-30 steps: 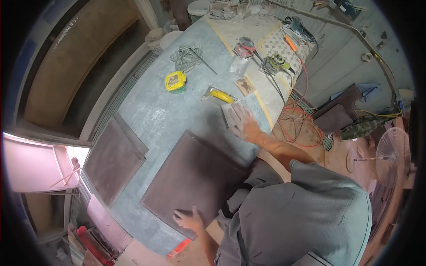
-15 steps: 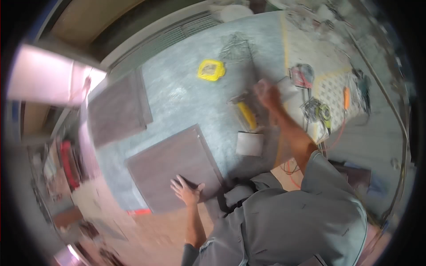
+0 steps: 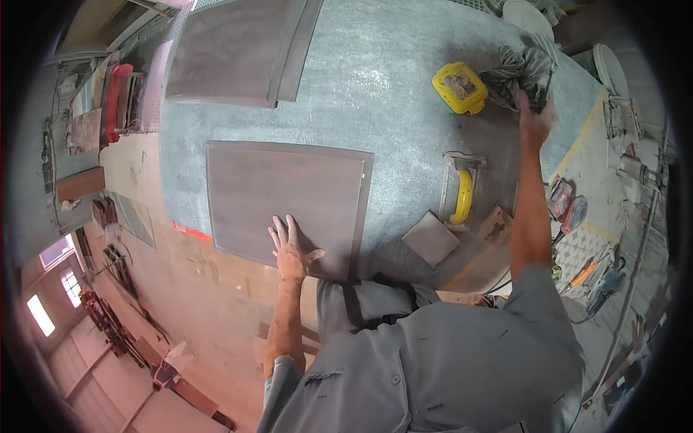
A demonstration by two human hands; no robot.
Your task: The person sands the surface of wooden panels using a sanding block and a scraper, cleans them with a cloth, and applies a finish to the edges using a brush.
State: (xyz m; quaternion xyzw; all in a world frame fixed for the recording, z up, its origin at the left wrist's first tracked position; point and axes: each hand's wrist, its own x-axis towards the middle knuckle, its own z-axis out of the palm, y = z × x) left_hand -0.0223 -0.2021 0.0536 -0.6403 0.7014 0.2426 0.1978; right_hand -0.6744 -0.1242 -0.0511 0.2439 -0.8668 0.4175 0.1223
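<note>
A: Where are the hands?

B: The left hand (image 3: pixel 290 256) lies palm down on the brown panel (image 3: pixel 281 184), left of centre in the frame, its fingers spread wide and gripping nothing. The right hand (image 3: pixel 535 121) is at the crumpled dark cloth (image 3: pixel 525 76), upper right; blur hides its fingers, so whether they have closed cannot be told.

A: What would make that reach go well?

B: Probably a full pinch of the bunched fabric and a lift straight up, since the yellow tub (image 3: pixel 460 86) sits just beside it and could be knocked. The yellow-handled tool (image 3: pixel 463 196), right of centre, deserves clearance too.

A: And the left?

B: Light, even pressure should steady the panel without sliding it across the blue-grey table (image 3: pixel 404 123).
</note>
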